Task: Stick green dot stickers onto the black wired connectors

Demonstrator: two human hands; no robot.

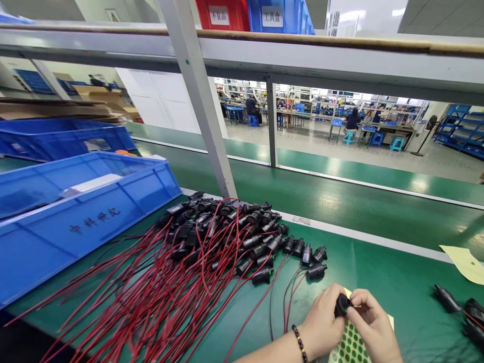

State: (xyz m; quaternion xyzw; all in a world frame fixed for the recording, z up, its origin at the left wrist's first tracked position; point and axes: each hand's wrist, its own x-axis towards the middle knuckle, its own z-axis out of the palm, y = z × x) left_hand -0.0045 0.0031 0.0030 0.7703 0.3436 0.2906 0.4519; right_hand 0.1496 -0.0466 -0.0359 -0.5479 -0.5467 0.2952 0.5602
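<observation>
My left hand point(323, 322), with a beaded bracelet at the wrist, is closed around a black cylindrical part point(342, 305), holding it above the table. The fingertips of my right hand point(372, 325) are pinched together against the end of that part; whatever sits between them is too small to make out. Beneath both hands lies a pale yellow sheet of round green stickers point(350, 347), partly covered by them. Just beyond, a few similar black parts point(316, 271) rest apart from a large pile of black parts point(227, 227) with long red and black wires point(151, 297).
Blue crates point(94, 212) stand at the left. A slanted metal post point(200, 101) rises behind the pile to a shelf carrying a red bin point(223, 15) and a blue bin point(280, 17). More black parts point(448, 300) and a yellow paper point(465, 263) lie right. People sit far off.
</observation>
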